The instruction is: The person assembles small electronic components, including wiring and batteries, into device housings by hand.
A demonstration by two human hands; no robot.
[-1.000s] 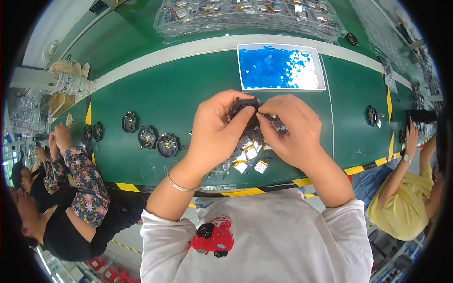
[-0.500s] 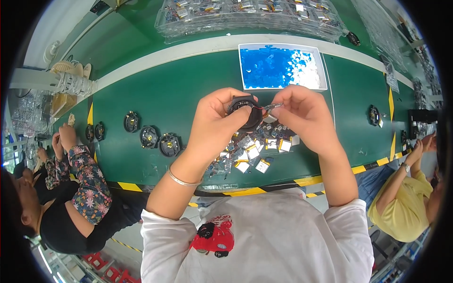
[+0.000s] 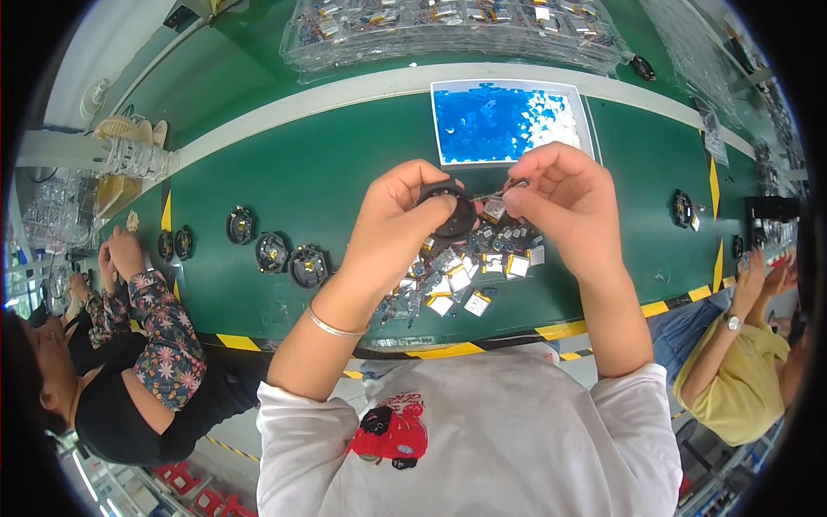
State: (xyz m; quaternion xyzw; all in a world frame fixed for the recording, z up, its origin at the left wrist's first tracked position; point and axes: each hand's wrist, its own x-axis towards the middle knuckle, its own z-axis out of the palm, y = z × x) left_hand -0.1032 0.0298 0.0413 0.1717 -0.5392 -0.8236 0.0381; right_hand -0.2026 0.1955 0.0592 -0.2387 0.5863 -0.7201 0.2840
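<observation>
My left hand (image 3: 398, 211) grips a black round watch-like housing (image 3: 455, 220), its thumb pressed onto the inside. Close to its right, my right hand (image 3: 562, 202) pinches a small thin part (image 3: 517, 184) between thumb and fingertips; its kind is too small to make out. A small silvery battery (image 3: 494, 208) shows between the hands, and whether it is joined to either part I cannot tell. Beneath lies a loose heap of flat white batteries (image 3: 458, 277) with yellow edges, mixed with small circuit parts and wires.
Several black housings (image 3: 272, 252) lie to the left, another housing (image 3: 682, 208) to the right. Beyond my hands stands a white box (image 3: 444, 157) of blue and white pieces. Stacked clear trays (image 3: 362, 39) hold parts at the back. Co-workers sit on both sides.
My right hand has shifted slightly right and up with the small part, a little farther from the housing. The left hand keeps the housing, now tilted somewhat differently.
</observation>
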